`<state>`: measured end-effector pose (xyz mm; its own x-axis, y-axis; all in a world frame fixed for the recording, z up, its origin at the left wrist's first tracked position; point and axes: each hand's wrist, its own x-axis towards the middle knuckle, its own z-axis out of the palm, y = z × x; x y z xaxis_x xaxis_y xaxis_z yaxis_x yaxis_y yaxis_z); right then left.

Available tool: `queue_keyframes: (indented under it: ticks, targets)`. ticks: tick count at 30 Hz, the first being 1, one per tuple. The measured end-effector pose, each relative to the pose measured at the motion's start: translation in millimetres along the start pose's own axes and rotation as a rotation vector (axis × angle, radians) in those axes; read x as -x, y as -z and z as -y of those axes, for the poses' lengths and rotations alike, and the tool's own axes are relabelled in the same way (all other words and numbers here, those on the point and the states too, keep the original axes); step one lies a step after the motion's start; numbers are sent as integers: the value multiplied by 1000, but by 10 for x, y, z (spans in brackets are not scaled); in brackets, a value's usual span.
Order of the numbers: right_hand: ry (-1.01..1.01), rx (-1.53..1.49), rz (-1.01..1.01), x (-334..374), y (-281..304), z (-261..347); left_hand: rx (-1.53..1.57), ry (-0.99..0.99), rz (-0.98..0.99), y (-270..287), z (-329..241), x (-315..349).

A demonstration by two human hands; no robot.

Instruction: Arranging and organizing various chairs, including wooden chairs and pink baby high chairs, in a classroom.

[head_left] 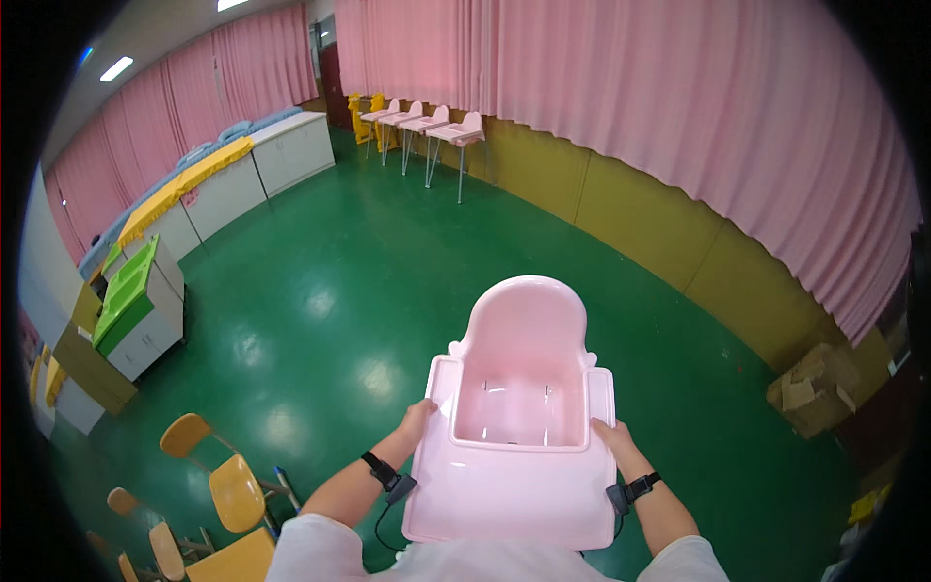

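Observation:
A pink plastic high chair (511,485) is right in front of my body, with its tray toward me and its rounded backrest away from me. My left hand (419,417) grips the left edge of the tray. On the opposite edge, my right hand (610,436) has hold of the chair at about the same height. The fingers of both hands are partly hidden under the rim. Nothing lies on the tray or in the seat. The chair's legs are out of sight beneath it. Each wrist wears a black strap with a small device and a cable.
Several pink high chairs (456,129) stand in a row along the far wall, beside yellow chairs (366,118). White cabinets (291,155) and a green-topped sink unit (145,310) line the left. Wooden chairs (236,493) are at lower left; a cardboard box (815,390) sits at right.

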<state>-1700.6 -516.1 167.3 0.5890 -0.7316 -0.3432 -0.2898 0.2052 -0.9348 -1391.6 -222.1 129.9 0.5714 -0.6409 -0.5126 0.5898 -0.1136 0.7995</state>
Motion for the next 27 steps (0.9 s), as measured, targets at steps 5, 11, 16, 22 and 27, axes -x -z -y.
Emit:
queue_keyframes:
  ticks: [5,11,16,22,27]
  targets:
    - [15,-87,-25,-639,-516,671,-70,-37,14,86,-957,-811]
    - [25,-108,-3,-2053,-1186,1190,-125,-18,28,372,-2032,-1957]
    - [62,-9,76,-3420,-1895,2105,-34,-55,-19,729,-2922,-2855]
    - [82,147,201,-4826,-3130,3317,44,-79,-97,1444,-4101,-3834]
    - [64,153,260,-7089,-4390,4269,125,-91,-110,2182,-5644,-5929]
